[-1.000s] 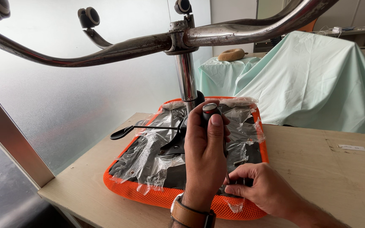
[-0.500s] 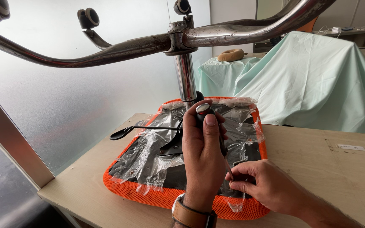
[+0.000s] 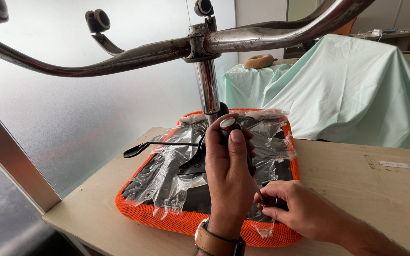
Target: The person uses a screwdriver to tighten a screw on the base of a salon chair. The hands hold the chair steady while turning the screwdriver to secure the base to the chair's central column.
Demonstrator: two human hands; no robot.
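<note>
An office chair lies upside down on a wooden table (image 3: 357,166). Its orange mesh seat (image 3: 167,215) faces down, and torn clear plastic covers the black underside (image 3: 172,170). My left hand (image 3: 228,170) grips a screwdriver by its black handle (image 3: 228,125), thumb on the grey cap. The thin shaft (image 3: 257,189) slants down to the seat's near right part. My right hand (image 3: 304,213) pinches the shaft's tip against the underside. The chrome column (image 3: 208,87) rises behind my left hand to the star base (image 3: 143,52) overhead.
A black adjustment lever (image 3: 141,148) sticks out left of the seat. Castors (image 3: 98,19) top the base arms. Pale green cloth (image 3: 357,85) covers furniture at the back right, with a tan ring-shaped cushion (image 3: 259,60) on it. A frosted glass wall (image 3: 72,118) stands left.
My left hand has tilted the screwdriver handle slightly. My right hand's fingers have closed more tightly around the tip at the seat underside.
</note>
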